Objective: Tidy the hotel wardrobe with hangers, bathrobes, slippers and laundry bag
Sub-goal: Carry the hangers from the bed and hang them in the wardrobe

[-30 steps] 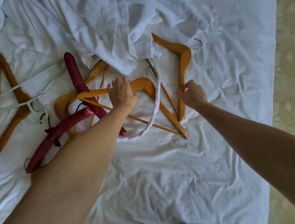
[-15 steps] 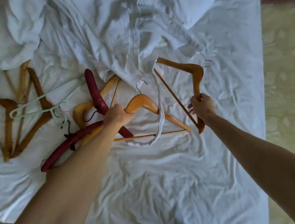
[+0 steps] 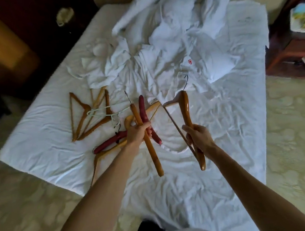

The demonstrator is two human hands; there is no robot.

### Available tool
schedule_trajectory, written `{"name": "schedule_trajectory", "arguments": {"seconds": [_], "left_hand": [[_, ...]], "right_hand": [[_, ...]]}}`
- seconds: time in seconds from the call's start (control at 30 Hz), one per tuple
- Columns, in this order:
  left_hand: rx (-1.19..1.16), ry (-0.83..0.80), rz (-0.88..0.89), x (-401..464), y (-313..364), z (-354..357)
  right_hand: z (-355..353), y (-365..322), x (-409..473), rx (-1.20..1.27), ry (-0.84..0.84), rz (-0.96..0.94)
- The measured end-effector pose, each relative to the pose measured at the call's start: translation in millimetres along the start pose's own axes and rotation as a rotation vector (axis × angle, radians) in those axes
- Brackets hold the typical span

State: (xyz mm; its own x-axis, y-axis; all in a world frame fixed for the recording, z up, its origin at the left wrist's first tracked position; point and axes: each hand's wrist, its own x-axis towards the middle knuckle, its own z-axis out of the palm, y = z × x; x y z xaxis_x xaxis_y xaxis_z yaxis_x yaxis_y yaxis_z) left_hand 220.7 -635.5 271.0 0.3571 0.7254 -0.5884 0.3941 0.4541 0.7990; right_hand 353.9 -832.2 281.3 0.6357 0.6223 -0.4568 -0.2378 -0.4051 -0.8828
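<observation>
Head view: a person's two bare arms reach out over a bed with a rumpled white sheet [image 3: 203,185].
Left hand [image 3: 137,134]: fingers curled round a wooden hanger [image 3: 148,140], seen edge-on, held above the sheet with its hook pointing away.
Right hand [image 3: 197,136]: fingers wrapped round a second wooden hanger [image 3: 185,111] near its lower end, gripping arm and crossbar together; it is raised, hook uppermost.
Red padded hangers [image 3: 142,109]: lying on the sheet just behind the left hand.
Other wooden hangers [image 3: 91,118]: in a loose pile on the left of the bed, with a pale thin hanger [image 3: 100,112] across them.
White bathrobes [image 3: 169,56]: heaped at the far end, one with a red emblem [image 3: 190,61].
</observation>
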Motion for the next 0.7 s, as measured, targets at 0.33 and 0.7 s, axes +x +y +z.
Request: {"name": "schedule_trajectory", "arguments": {"seconds": [0.33,0.7], "left_hand": [[-0.270,0.290,0.090,-132,-29,-149],[-0.411,0.564,0.225,-248,-113,-360]], "right_hand": [[144,-58,-77,-0.253,-0.634,-0.302],[367,-55,-191,-0.444,-1.032,-0.419]]}}
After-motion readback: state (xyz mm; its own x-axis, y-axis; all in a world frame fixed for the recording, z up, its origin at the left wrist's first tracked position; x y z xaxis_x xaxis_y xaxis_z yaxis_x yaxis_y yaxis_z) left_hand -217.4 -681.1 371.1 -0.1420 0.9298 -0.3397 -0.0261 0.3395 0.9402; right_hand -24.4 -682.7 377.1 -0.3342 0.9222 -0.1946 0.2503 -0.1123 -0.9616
